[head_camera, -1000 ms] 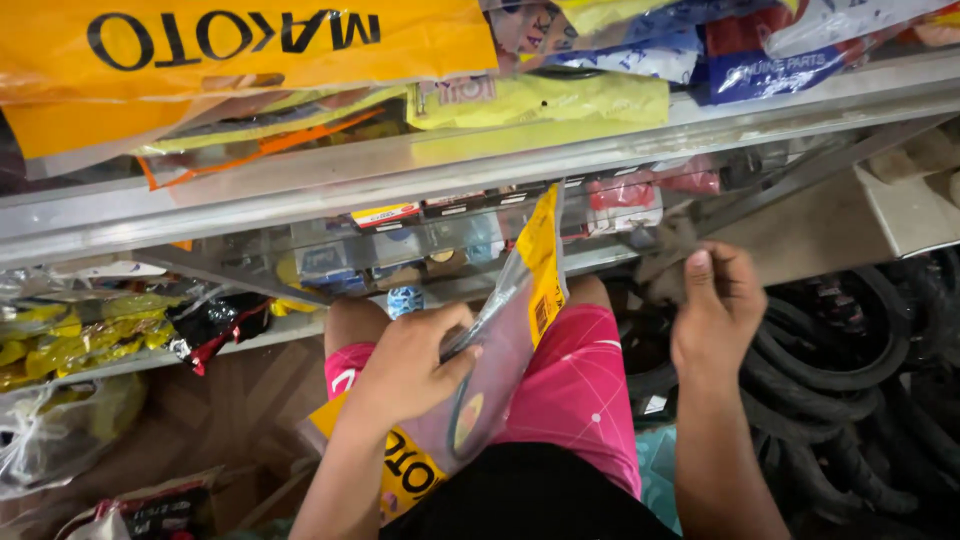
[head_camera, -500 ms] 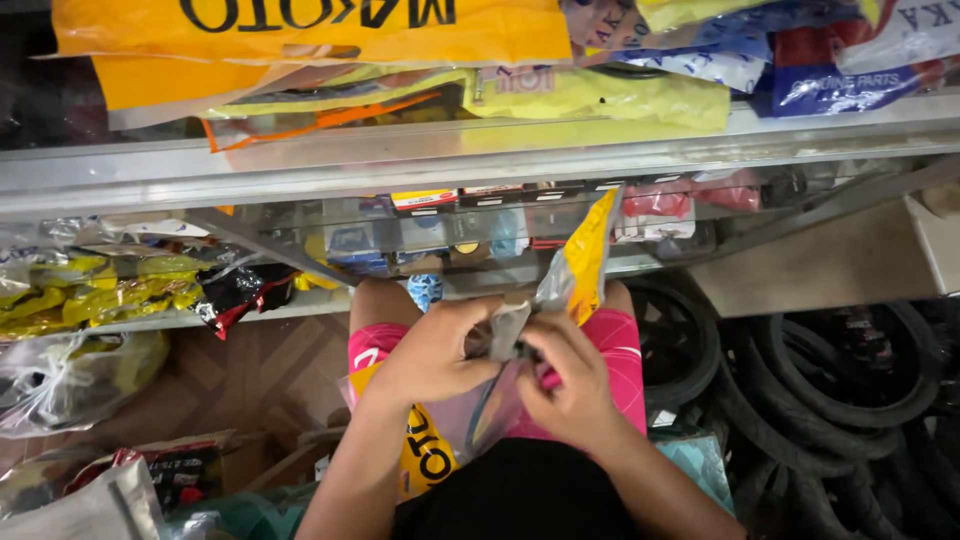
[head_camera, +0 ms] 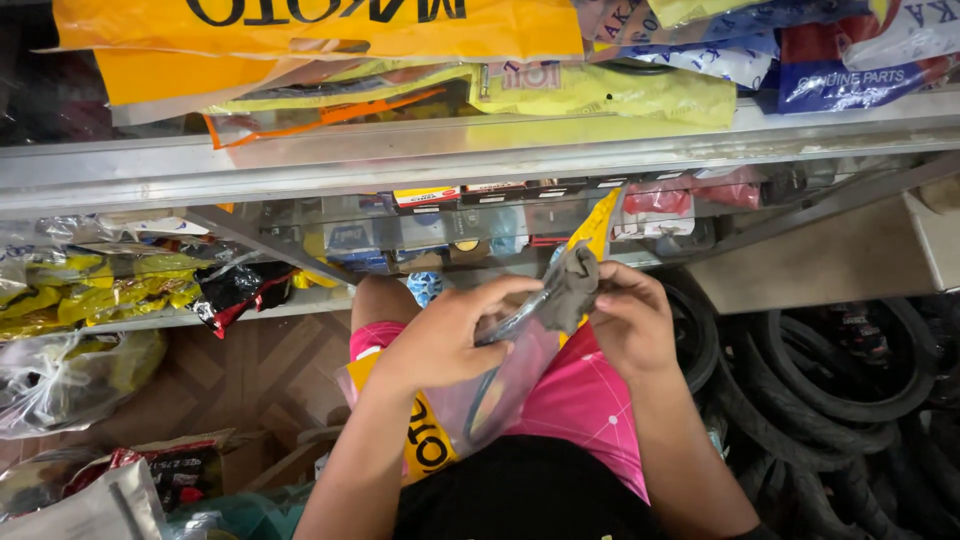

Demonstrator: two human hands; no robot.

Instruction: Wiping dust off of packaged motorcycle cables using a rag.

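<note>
At the centre of the frame, one clear plastic packet (head_camera: 500, 395) with yellow edging is pinched at its mouth by the left hand (head_camera: 440, 340), while one folded dark rubber tube (head_camera: 565, 290) is gripped by the right hand (head_camera: 630, 320). The mouth is best kept spread wide so the rubber passes cleanly. Several black tyres (head_camera: 850, 400), too overlapped to be counted, are piled at lower right.
</note>
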